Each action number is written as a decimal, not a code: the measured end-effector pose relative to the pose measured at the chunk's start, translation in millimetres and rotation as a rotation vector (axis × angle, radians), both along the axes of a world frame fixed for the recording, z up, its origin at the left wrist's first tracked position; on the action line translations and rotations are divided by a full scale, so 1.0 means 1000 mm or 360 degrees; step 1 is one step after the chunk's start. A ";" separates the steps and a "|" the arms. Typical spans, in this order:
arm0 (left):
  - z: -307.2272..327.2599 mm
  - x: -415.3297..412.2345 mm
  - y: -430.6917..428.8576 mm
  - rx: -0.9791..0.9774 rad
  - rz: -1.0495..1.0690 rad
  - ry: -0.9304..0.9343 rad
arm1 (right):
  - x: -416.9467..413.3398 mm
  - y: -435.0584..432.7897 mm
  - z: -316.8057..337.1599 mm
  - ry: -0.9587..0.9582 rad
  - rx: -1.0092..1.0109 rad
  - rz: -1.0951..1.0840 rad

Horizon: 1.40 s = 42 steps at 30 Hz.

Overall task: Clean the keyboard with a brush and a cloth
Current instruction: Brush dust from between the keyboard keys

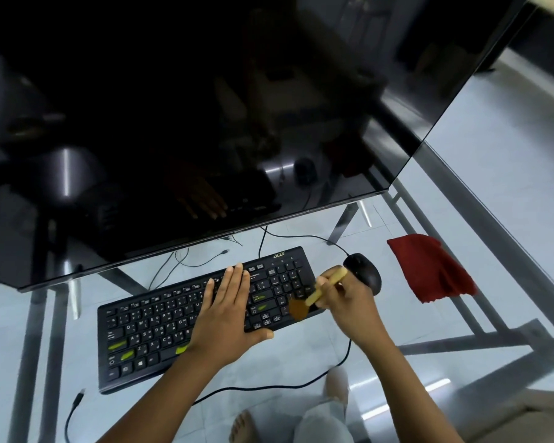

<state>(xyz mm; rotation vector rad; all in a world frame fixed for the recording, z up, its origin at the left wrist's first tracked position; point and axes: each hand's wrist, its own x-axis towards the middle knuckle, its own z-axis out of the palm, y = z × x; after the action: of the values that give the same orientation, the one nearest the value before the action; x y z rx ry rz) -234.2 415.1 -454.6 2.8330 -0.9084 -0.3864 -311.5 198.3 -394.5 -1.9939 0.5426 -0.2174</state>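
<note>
A black keyboard [160, 327] with a few green marks on its keys lies slanted on the glass desk. My left hand [227, 311] rests flat on its middle, fingers spread, holding nothing. My right hand [349, 302] grips a brush [320, 292] with a pale wooden handle and brown bristles. The bristles touch the keys at the keyboard's right end. A red cloth [429, 266] lies crumpled on the glass to the right, apart from both hands.
A black mouse [365, 270] sits just behind my right hand, its cable trailing across the glass desk [509, 193]. A large dark monitor [189, 123] overhangs the keyboard's far edge. Loose cables lie behind and left of the keyboard. My legs show below the glass.
</note>
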 end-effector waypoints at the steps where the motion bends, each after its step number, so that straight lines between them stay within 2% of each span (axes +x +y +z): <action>1: 0.000 0.000 0.000 -0.0008 0.0008 0.0009 | 0.000 -0.001 -0.003 -0.0023 -0.0159 -0.0014; 3: 0.000 0.000 0.000 -0.0018 0.0017 0.0023 | 0.002 -0.003 -0.002 -0.0186 -0.0321 -0.0221; 5: 0.001 0.000 -0.001 -0.0002 0.0008 0.0034 | 0.003 -0.001 0.000 -0.0197 -0.0081 -0.0261; 7: 0.004 0.000 -0.001 0.0014 0.0007 0.0047 | 0.003 0.004 0.001 -0.0048 0.0034 -0.0080; 9: 0.006 0.001 0.000 0.0017 0.0009 0.0074 | 0.003 0.004 -0.003 -0.0044 -0.0198 -0.0077; 11: 0.009 0.002 0.001 -0.0004 0.0031 0.0074 | 0.005 0.003 -0.002 -0.0222 -0.0270 -0.0284; 13: 0.012 0.001 0.002 -0.0021 0.0086 0.0071 | 0.003 0.006 0.000 -0.0252 0.0083 -0.0274; 15: 0.012 -0.002 0.004 -0.0020 0.0145 0.0096 | 0.001 0.016 -0.001 -0.0070 0.0375 0.0025; 17: 0.013 -0.004 0.005 -0.0035 0.0172 0.0125 | -0.005 0.025 -0.006 -0.0013 0.0115 0.0224; 19: 0.014 -0.004 0.005 -0.0021 0.0170 0.0137 | -0.007 0.029 -0.010 -0.0196 -0.0224 0.0038; 21: 0.014 -0.004 0.005 0.0011 0.0158 0.0139 | -0.009 0.035 -0.007 -0.0294 -0.0078 -0.0133; 23: 0.014 -0.004 0.005 -0.0013 0.0161 0.0150 | -0.007 0.043 -0.007 -0.0125 0.0181 0.0062; 25: 0.014 -0.004 0.006 0.0001 0.0157 0.0157 | -0.009 0.046 -0.009 -0.0017 0.0089 0.0248; 27: 0.015 -0.004 0.005 0.0031 0.0161 0.0167 | -0.008 0.039 -0.010 -0.0173 -0.0186 0.0045; 28: 0.015 -0.004 0.005 0.0033 0.0169 0.0169 | -0.008 0.036 -0.008 -0.0241 -0.0201 -0.0068; 30: 0.018 -0.004 0.005 0.0043 0.0159 0.0171 | -0.005 0.033 -0.004 -0.0206 -0.0043 -0.0027; 32: 0.019 -0.004 0.005 0.0046 0.0154 0.0174 | -0.004 0.035 -0.001 0.0003 0.0024 0.0231; 33: 0.018 -0.004 0.005 0.0043 0.0153 0.0174 | -0.002 0.031 -0.003 0.0013 -0.0026 0.0217; 35: 0.019 -0.004 0.005 0.0042 0.0147 0.0176 | 0.004 0.015 -0.004 -0.0083 -0.0166 -0.0096; 36: 0.018 -0.004 0.005 0.0038 0.0146 0.0174 | 0.007 0.007 -0.002 -0.0115 -0.0129 -0.0233; 37: 0.018 -0.004 0.006 0.0039 0.0141 0.0175 | 0.010 0.002 -0.001 -0.0106 -0.0031 -0.0274; 39: 0.018 -0.003 0.006 0.0050 0.0133 0.0199 | 0.014 -0.002 -0.002 0.0059 0.0049 -0.0081; 40: 0.019 -0.002 0.006 0.0047 0.0135 0.0209 | 0.014 -0.003 -0.003 0.0135 -0.0069 -0.0042; 42: 0.020 0.001 0.005 0.0041 0.0132 0.0217 | 0.019 -0.010 -0.005 0.0008 -0.0322 -0.0225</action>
<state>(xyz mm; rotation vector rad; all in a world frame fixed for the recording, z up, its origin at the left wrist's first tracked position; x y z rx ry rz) -233.4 419.8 -435.0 2.8150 -0.7621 -0.5766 -292.6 188.4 -400.0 -2.1531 0.6887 -0.3665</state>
